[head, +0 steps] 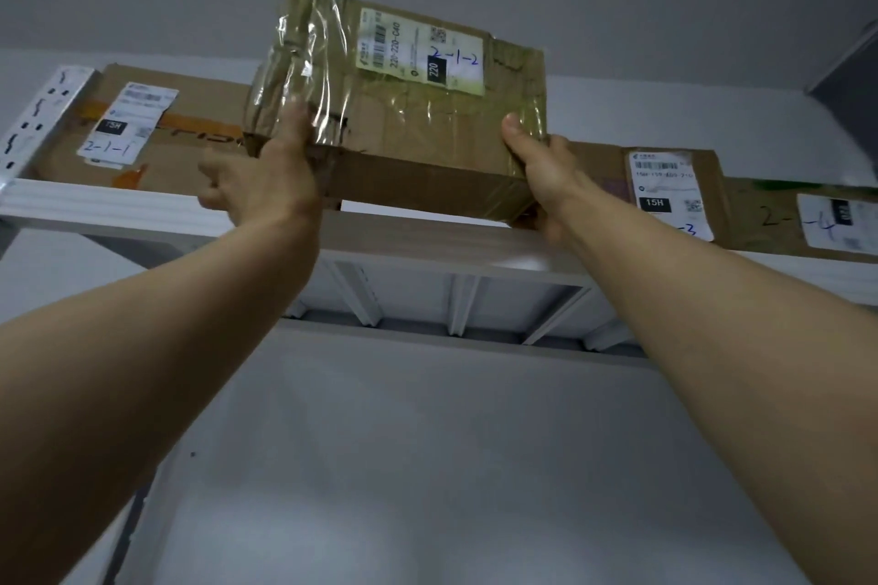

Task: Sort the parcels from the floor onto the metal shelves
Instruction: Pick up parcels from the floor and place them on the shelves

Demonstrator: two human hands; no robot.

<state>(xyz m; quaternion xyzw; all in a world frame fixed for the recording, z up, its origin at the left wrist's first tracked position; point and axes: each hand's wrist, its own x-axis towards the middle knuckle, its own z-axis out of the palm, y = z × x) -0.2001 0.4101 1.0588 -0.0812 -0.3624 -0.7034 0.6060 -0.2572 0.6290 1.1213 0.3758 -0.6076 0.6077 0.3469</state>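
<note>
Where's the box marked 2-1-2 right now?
Head view, upper centre: the left hand and right hand hold the 2-1-2 box tilted above the shelf front edge, between the 2-1-1 box at left and the box ending -3 at right.

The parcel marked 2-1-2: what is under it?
The shelf board lies under the parcel, a gap between them. Left hand and right hand hold its lower corners; fingers beneath are hidden.

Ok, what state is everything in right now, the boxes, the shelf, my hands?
Parcel 2-1-2: held above the shelf edge, tilted, not set down.
Left hand: grips its lower left corner.
Right hand: grips its lower right corner.
Box 2-1-1: on the shelf, left.
Box beside right hand: on the shelf.
Far right box: on the shelf.
</note>
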